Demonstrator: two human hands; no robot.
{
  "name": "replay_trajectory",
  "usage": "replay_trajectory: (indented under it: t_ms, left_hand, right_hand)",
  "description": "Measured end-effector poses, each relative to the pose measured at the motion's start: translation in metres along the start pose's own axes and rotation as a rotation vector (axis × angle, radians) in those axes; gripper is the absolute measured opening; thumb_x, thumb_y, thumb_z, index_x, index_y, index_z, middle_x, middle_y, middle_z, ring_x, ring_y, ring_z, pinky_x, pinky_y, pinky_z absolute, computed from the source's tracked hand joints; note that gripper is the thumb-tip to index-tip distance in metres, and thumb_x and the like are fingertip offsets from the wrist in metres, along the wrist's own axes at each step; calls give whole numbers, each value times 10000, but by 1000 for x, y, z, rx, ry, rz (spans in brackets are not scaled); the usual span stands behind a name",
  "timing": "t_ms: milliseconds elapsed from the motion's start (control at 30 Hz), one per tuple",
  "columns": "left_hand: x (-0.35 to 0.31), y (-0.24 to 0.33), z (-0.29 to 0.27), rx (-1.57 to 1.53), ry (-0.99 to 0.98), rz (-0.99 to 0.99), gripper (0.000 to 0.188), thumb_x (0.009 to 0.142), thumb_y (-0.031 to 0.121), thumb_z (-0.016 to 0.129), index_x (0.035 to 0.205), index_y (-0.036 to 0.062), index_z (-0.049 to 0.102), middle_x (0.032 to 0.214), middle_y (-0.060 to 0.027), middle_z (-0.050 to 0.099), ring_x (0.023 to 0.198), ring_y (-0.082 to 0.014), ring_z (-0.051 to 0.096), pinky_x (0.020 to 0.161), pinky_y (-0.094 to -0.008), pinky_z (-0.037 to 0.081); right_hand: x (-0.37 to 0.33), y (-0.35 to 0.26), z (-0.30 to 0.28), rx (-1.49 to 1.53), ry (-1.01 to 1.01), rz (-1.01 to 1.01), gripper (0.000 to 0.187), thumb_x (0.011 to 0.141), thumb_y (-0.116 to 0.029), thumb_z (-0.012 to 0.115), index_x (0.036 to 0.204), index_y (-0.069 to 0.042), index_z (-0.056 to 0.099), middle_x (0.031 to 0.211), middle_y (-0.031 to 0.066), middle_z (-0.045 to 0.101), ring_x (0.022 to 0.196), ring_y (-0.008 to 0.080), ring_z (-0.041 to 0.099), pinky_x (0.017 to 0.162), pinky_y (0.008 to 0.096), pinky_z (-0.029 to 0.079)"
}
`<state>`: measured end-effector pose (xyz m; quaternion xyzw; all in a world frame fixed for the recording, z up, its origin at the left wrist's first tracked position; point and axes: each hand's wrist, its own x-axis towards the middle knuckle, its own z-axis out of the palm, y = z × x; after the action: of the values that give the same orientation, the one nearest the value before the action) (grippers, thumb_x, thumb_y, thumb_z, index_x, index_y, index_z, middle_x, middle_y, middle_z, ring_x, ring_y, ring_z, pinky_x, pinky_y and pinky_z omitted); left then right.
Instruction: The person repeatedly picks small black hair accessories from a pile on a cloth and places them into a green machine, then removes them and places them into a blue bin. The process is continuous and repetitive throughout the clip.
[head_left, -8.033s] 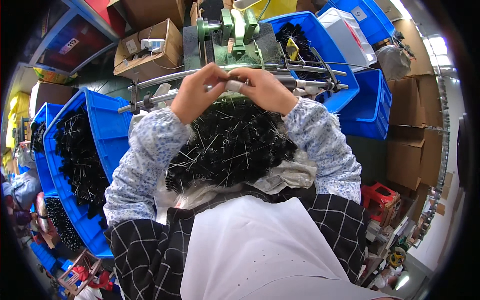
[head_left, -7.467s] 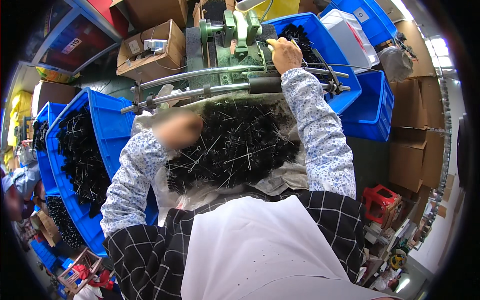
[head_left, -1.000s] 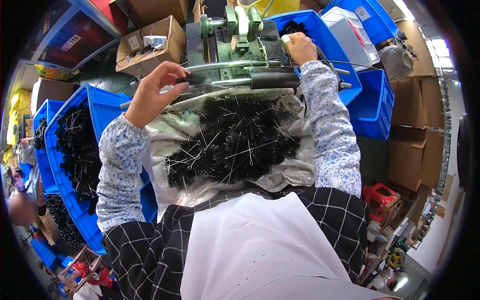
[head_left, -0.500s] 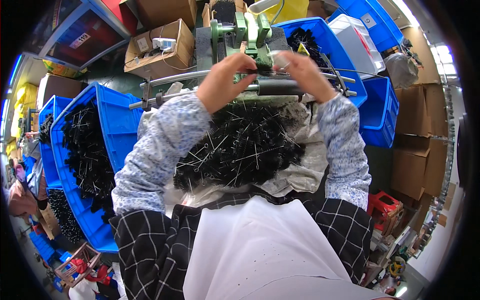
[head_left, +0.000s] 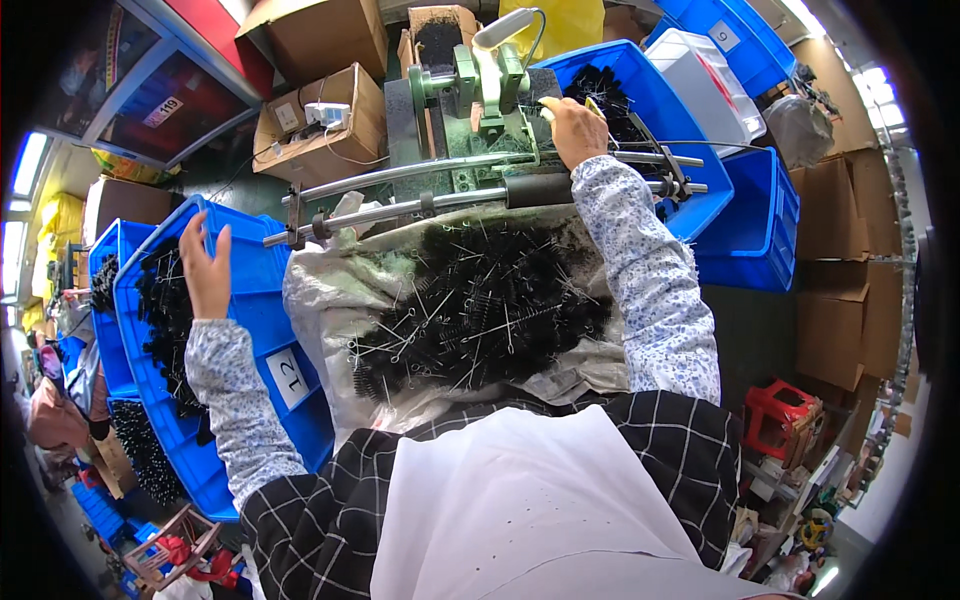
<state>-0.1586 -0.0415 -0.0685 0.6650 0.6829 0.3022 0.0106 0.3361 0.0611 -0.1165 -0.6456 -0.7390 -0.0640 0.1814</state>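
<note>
My left hand (head_left: 206, 268) is over the near blue bin (head_left: 262, 310) on the left, fingers spread, with nothing seen in it. That bin holds a heap of black twisted-wire brushes (head_left: 165, 300). At the right side of the green bench machine (head_left: 485, 95), my right hand (head_left: 578, 132) is closed, with a pale yellow covering at a fingertip. Whatever it may grip is hidden. Between my arms, a pile of black wire brushes (head_left: 480, 310) with looped wire ends lies on a whitish plastic sheet (head_left: 330, 300).
Two metal rods (head_left: 385, 211) cross in front of the machine, one with a dark roller (head_left: 545, 189). Behind my right hand stands a blue bin (head_left: 690, 175) of dark brushes. An open carton (head_left: 325, 125) carries a small white device. A red stool (head_left: 780, 420) is at right.
My hands were together in front of the machine. The left has swung away to the left bin and spread its fingers; the right has drawn slightly to the machine's right side.
</note>
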Motion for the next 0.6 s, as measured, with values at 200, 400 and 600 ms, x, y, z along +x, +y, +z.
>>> replay_trajectory:
  t_ms: [200, 400, 600]
  left_hand:
    - [-62, -89, 16, 34, -183, -343, 535, 854, 273, 581, 1268, 37, 337, 1264, -223, 406, 1153, -352, 427, 961, -409, 358]
    - [-79, -75, 24, 70, -85, -301, 618, 836, 265, 597, 1318, 61, 269, 1253, -231, 445, 1117, -369, 478, 941, -420, 375]
    - [-72, -95, 29, 89, -85, -477, 573, 825, 316, 592, 1258, 6, 383, 1155, -229, 530, 1051, -349, 528, 900, -398, 404]
  right_hand:
    - [0, 3, 2, 74, -24, 4, 218, 821, -163, 546, 1021, -156, 633, 887, 81, 637, 809, 261, 614, 738, 364, 476]
    - [1, 1, 5, 90, -35, 27, 219, 810, -167, 555, 1012, -164, 641, 894, 74, 642, 812, 262, 611, 736, 363, 469]
    - [11, 12, 17, 10, -24, -71, 277, 809, -116, 527, 1022, -239, 654, 942, -12, 634, 881, 206, 525, 823, 345, 399]
